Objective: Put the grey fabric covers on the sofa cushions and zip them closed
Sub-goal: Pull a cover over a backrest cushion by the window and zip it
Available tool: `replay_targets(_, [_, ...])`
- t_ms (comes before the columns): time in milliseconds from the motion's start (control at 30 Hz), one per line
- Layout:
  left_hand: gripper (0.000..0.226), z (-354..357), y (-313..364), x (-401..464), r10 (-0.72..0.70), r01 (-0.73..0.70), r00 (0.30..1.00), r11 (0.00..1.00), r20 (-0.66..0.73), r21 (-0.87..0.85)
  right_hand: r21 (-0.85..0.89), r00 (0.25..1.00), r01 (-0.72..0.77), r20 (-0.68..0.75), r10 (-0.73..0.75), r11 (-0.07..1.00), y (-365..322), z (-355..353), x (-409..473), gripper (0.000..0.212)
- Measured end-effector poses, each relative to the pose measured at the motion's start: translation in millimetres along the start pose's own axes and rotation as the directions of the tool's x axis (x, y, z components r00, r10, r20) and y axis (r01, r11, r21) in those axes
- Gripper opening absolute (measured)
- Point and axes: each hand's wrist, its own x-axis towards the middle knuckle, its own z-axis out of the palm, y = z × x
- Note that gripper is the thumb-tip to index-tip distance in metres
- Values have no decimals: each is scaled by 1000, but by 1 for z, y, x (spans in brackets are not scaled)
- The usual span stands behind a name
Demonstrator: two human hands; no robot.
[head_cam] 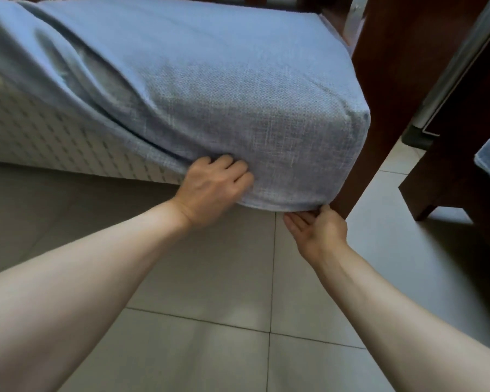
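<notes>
A big soft cushion [54, 142] with white dotted cloth lies flat; a grey-blue woven cover [238, 108] wraps its right end, wrinkly on the left.

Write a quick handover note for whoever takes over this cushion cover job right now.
Left hand: gripping the cover's open edge on the cushion's front side.
Right hand: palm up under the near bottom corner, fingertips on the hem.
Cushion: lies on the wooden sofa frame; right end covered, patterned left part bare.
Done: cover over the right end.
Left: pull the cover across the rest, then zip. Zipper not visible.
</notes>
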Motion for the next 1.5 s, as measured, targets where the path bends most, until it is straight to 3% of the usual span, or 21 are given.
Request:
replay_targets(133, [18, -12, -37, -24, -94, 94, 996, 993, -1, 77, 35, 999, -27, 46, 26, 999, 20, 36, -20, 37])
replay_targets(233, [20, -11, -44, -35, -86, 87, 996, 995, -14, 53, -16, 1000, -16, 2, 16, 1000, 34, 54, -20, 37])
replay_targets(367, [19, -6, -40, -51, -69, 70, 997, 997, -39, 25, -229, 997, 26, -68, -43, 973, 37, 53, -22, 21])
replay_targets(433, [18, -2, -41, -55, -64, 68, 995, 996, -73, 52, -443, 994, 56, -62, -92, 895, 43, 52, -34, 17])
replay_targets(500, [14, 4, -45, -60, -94, 103, 989, 992, -117, 79, -699, 958, 254, 84, -275, 669, 55, 49, -47, 25])
replay_targets(533, [12, 7, -48, -63, -137, 149, 981, 985, -139, 86, -776, 896, 399, 218, -387, 488, 62, 49, -53, 21])
replay_targets(567, [15, 11, -51, -68, -193, 209, 968, 974, -162, 83, -803, 781, 543, 377, -498, 244, 65, 50, -58, 16])
replay_targets(600, [22, 14, -53, -74, -242, 258, 955, 963, -171, 79, -770, 613, 636, 544, -573, -50, 66, 51, -58, 17])
replay_targets(633, [31, 16, -57, -81, -280, 296, 945, 952, -169, 74, -673, 430, 657, 704, -564, -339, 65, 54, -52, 25])
replay_targets(667, [38, 18, -63, -88, -312, 327, 935, 942, -168, 75, -550, 282, 616, 823, -494, -564, 62, 59, -45, 35])
replay_targets(700, [43, 19, -70, -95, -343, 362, 923, 928, -175, 90, -425, 181, 550, 901, -394, -719, 62, 63, -33, 44])
replay_targets(767, [51, 22, -84, -106, -397, 428, 894, 895, -209, 128, -225, 78, 420, 974, -212, -879, 63, 70, -13, 55])
replay_targets(833, [50, 28, -93, -110, -382, 429, 886, 891, -264, 152, -123, -7, 332, 991, -133, -935, 65, 79, 3, 55])
replay_targets(933, [43, 37, -103, -106, -318, 390, 881, 907, -351, 157, -106, -131, 232, 982, -138, -967, 62, 97, 20, 53])
replay_targets(1100, [35, 29, -114, -91, -323, 368, 884, 927, -337, 76, -160, -263, 279, 936, -235, -947, 54, 111, 23, 50])
replay_targets(1333, [26, 3, -131, -57, -402, 427, 850, 904, -341, -2, -172, -306, 313, 913, -271, -934, 21, 138, 7, 44])
replay_targets(1500, [20, -42, -177, 10, -436, 454, 852, 891, -290, -7, -229, -256, 376, 905, -339, -898, -47, 192, -24, 54])
